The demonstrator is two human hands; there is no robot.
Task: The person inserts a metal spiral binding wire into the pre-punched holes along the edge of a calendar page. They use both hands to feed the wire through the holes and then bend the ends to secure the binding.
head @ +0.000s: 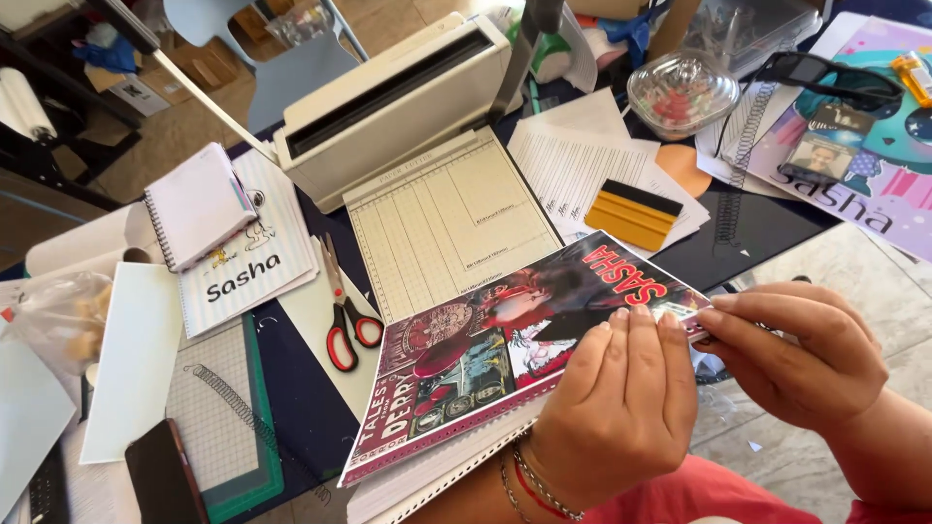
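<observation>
The person's left hand (621, 408) lies with its fingers flat and close together on the near right corner of a glossy red-and-black printed cover sheet (505, 349), pressing it onto the stack of white punched pages (427, 480) beneath. The right hand (796, 354) meets it from the side, its fingers narrowed in a pinch on the sheet's right edge, just beside the left fingertips. The cover sits at the near middle of the crowded worktable, tilted, with its far end overlapping the cream ruled bed of the white binding machine (408, 107).

The sheet looks thin, light and laminated, so it is probably slick and springy, apt to slide off the pages unless pressed flat. It would best be held at the edges and corners, away from the row of small punched holes along its near long side, which could tear.

Red-handled scissors (342, 325) lie just left of the cover, a yellow squeegee with a black edge (633, 213) beyond it, and a white spiral notebook (194, 204) farther left.
</observation>
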